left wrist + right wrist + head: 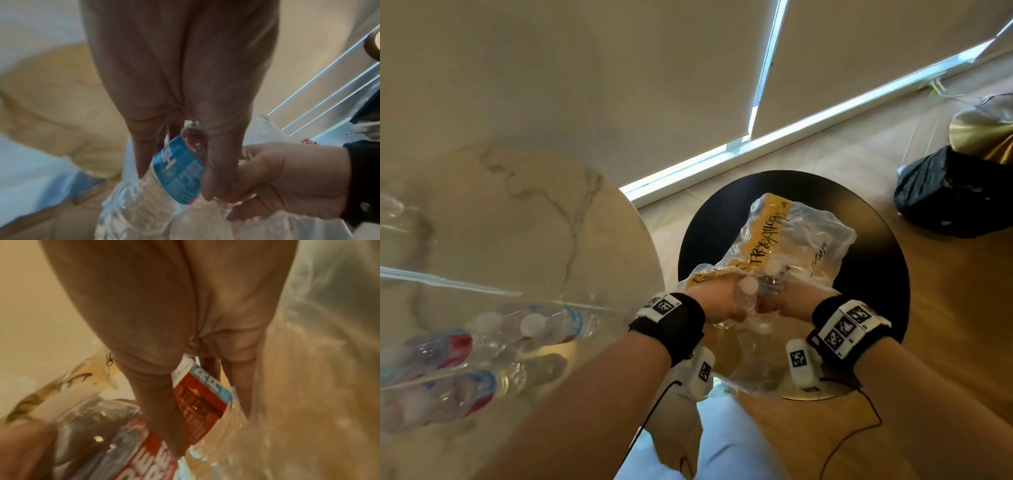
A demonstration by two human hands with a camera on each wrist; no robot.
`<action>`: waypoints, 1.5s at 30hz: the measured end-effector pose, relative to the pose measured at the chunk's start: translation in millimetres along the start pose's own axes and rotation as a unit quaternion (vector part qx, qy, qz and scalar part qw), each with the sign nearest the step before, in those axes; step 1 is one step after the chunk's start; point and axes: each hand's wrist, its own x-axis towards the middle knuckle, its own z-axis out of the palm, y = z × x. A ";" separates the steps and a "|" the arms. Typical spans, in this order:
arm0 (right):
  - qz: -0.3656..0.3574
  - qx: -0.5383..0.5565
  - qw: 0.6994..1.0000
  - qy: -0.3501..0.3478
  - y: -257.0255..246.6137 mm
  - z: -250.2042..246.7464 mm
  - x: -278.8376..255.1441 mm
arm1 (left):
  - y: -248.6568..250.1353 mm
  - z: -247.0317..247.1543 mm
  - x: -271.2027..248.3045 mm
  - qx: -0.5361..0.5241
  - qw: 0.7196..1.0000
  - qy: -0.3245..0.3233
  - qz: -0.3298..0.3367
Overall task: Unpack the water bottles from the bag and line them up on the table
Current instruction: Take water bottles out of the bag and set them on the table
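Note:
A clear plastic bag (801,240) with a yellow printed band lies on a round black stool (876,274). Both my hands are at its near opening. My left hand (717,305) grips a clear water bottle (179,172) with a blue label, its white cap (748,284) showing above my fingers. Right beside it, my right hand (794,305) is inside the bag film, fingers curled round a second bottle (202,402) with a red and blue label. Several bottles (527,325) with white caps stand at the near edge of the marble table (517,222).
The marble table is left of the stool, with a narrow gap of wooden floor between them. A black plastic bag (955,195) and a brass-coloured object (983,130) sit on the floor at the right. A thin black cable (859,428) hangs below my right wrist.

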 end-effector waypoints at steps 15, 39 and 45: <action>-0.278 -0.002 0.955 0.108 -109.4 19.1 -109.8 | -42.1 24.3 -224.9 -0.318 0.891 0.321 0.041; -0.260 0.080 0.960 0.069 -239.5 170.4 -64.2 | -173.1 61.9 -287.5 -0.287 0.825 0.446 -0.198; -0.330 -0.029 0.931 0.153 -266.5 122.7 -117.3 | -168.8 58.9 -370.9 -0.223 0.797 0.518 -0.216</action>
